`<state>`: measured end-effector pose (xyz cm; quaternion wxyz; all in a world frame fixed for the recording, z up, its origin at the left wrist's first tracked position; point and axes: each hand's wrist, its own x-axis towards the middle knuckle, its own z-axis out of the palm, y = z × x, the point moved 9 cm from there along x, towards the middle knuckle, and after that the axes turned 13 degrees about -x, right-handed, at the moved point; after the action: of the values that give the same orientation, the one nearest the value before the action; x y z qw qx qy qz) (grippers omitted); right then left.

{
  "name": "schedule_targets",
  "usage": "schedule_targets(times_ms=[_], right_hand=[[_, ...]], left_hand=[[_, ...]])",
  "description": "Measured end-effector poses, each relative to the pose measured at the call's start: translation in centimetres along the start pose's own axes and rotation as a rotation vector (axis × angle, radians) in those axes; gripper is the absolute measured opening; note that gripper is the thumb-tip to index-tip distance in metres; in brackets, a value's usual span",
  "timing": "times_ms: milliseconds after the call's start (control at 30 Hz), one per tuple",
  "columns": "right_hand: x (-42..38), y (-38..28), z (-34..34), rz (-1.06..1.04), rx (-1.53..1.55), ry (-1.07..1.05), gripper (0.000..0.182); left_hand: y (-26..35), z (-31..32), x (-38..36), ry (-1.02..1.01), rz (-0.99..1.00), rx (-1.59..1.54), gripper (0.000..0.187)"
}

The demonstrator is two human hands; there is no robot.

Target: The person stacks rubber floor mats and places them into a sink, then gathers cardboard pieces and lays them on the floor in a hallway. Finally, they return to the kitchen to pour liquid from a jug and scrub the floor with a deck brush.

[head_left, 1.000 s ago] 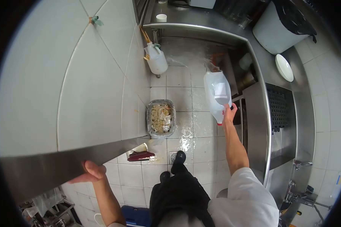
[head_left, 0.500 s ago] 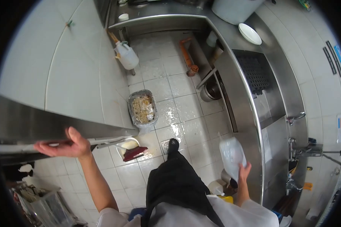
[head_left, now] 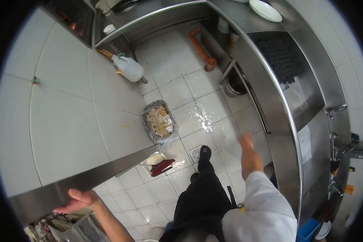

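My left hand [head_left: 80, 200] is open, its fingers stretched out and thumb apart, beside the steel strip [head_left: 84, 175] along the tiled wall. It holds nothing. My right hand [head_left: 246, 141] is over the wet floor, left of the steel sink counter. Motion blurs its fingers, and no object shows in it. Below the wall's end lies a dark red broom head [head_left: 162, 167] against a pale dustpan [head_left: 155, 159]. Just above them on the floor stands a lined bin [head_left: 146, 117] with food scraps [head_left: 161, 120].
A steel counter with a rounded rim [head_left: 284, 97] curves around the right side. A black perforated mat [head_left: 276, 54] lies in its sink. White plates [head_left: 265, 10] sit at the back. A plastic jug [head_left: 129, 69] hangs at the left wall. My shoe [head_left: 205, 152] is beside a floor drain [head_left: 195, 153].
The clear plastic item my right hand held is out of sight. That hand has moved up and forward over the floor. The view has shifted; my left hand appears lower, still open.
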<state>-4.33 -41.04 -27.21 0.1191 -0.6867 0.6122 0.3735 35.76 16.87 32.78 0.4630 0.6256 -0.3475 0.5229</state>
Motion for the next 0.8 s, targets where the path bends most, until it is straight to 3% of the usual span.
schedule_targets(times_ms=[67,133,167,267,333,367,433,467,567,633,733,767,800], right_hand=[[-5.7,-6.5,-12.9,0.070,0.174,-0.015,0.071],[-1.3,-9.7,-16.1,-0.123,-0.207,-0.192,0.081],[-0.4,-9.5,-16.8,-0.137,-0.201,-0.168,0.081],[-2.7,-1.4,-16.5,0.037,-0.116,-0.020,0.092],[-10.6,5.8,-16.0,0.068,0.036,0.359,0.080],[-13.0,9.5,-13.8,0.088,0.035,0.360,0.080],[-16.8,15.6,-9.7,-0.100,0.737,0.238,0.064],[-18.8,18.9,-9.7,-0.084,0.749,0.260,0.064],[-29.9,26.0,-10.1,-0.326,1.355,0.140,0.058],[-36.9,31.4,-13.2,-0.388,1.415,0.304,0.048],[-41.7,40.8,-16.0,-0.444,1.540,0.472,0.046],[-41.8,44.3,-16.2,-0.388,1.593,0.489,0.045],[-41.9,47.7,-16.2,-0.327,1.646,0.504,0.045]], left_hand=[[1.0,-0.2,0.2,-0.051,0.012,0.308,0.081],[1.4,0.7,1.4,-0.110,0.025,0.202,0.084],[1.3,0.3,1.5,-0.113,0.021,0.199,0.085],[0.2,-1.1,0.8,-0.144,-0.045,0.129,0.089],[1.1,-1.5,1.0,-0.152,-0.058,0.150,0.091],[2.0,-1.4,1.3,-0.161,-0.044,0.152,0.091],[2.7,-1.9,1.7,-0.152,-0.054,0.066,0.093],[3.2,-2.1,1.6,-0.143,-0.004,0.106,0.094],[4.4,-2.5,1.7,-0.142,0.017,0.278,0.096],[5.1,-2.7,2.0,-0.139,0.086,0.196,0.096],[6.4,-2.9,2.1,-0.204,-0.041,0.246,0.093],[7.0,-3.3,1.8,-0.200,-0.150,0.272,0.093],[7.4,-3.4,1.7,-0.241,-0.088,0.263,0.094]])
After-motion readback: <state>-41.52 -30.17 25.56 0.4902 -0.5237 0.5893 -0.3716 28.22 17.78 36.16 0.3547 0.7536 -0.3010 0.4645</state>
